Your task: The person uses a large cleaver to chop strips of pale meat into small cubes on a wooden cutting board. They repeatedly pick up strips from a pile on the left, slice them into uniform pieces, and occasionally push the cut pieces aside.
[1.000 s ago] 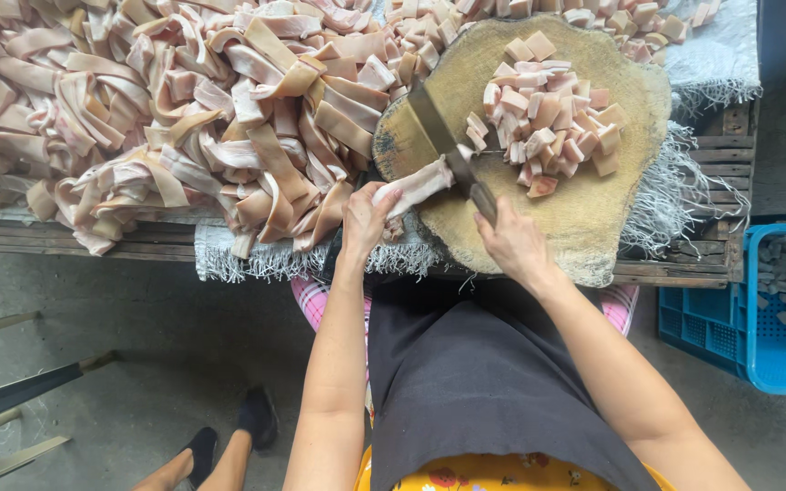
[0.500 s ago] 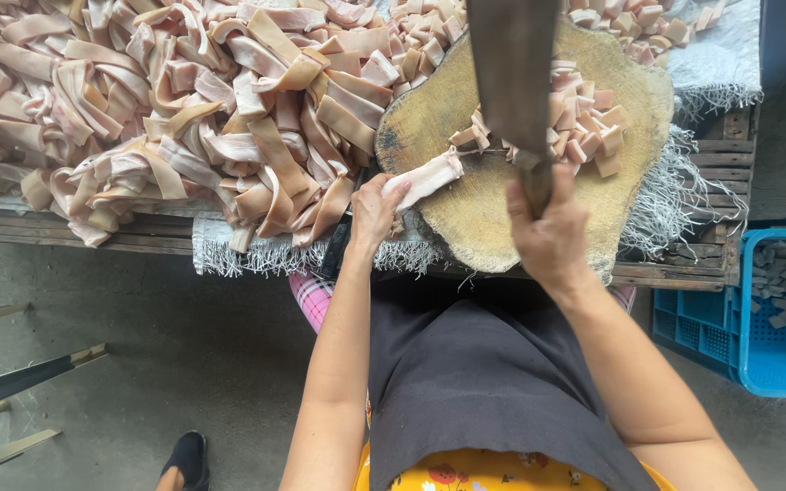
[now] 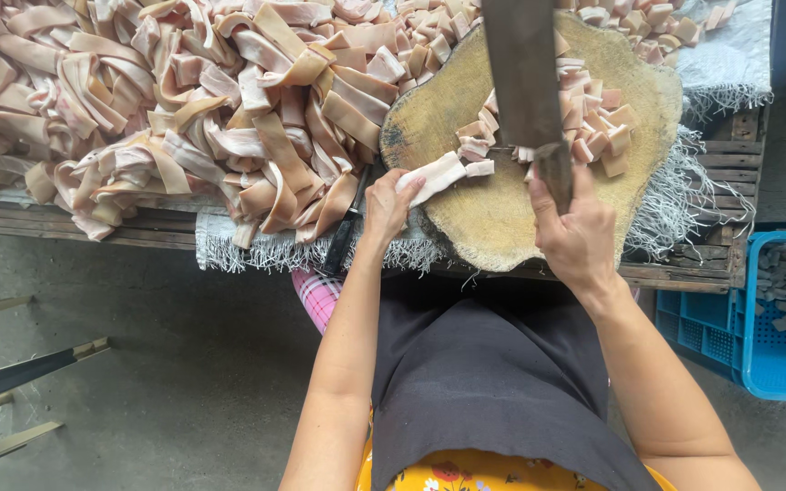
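Note:
My right hand (image 3: 575,232) grips the handle of a large cleaver (image 3: 525,82), whose broad blade stands raised toward the camera over the round wooden chopping block (image 3: 493,218). My left hand (image 3: 388,207) pins a pale pink strip of meat (image 3: 434,177) flat on the block's left side, its cut end next to a small chopped piece. A heap of cut chunks (image 3: 598,123) lies on the block behind the blade.
A big pile of long meat strips (image 3: 184,109) covers the wooden bench to the left on a white woven sheet (image 3: 256,250). A second dark knife handle (image 3: 343,232) pokes out by the block. A blue plastic crate (image 3: 766,318) stands at the right on the concrete floor.
The cleaver went from lying low on the block to raised high, and stays up. My left hand slid the strip further onto the block.

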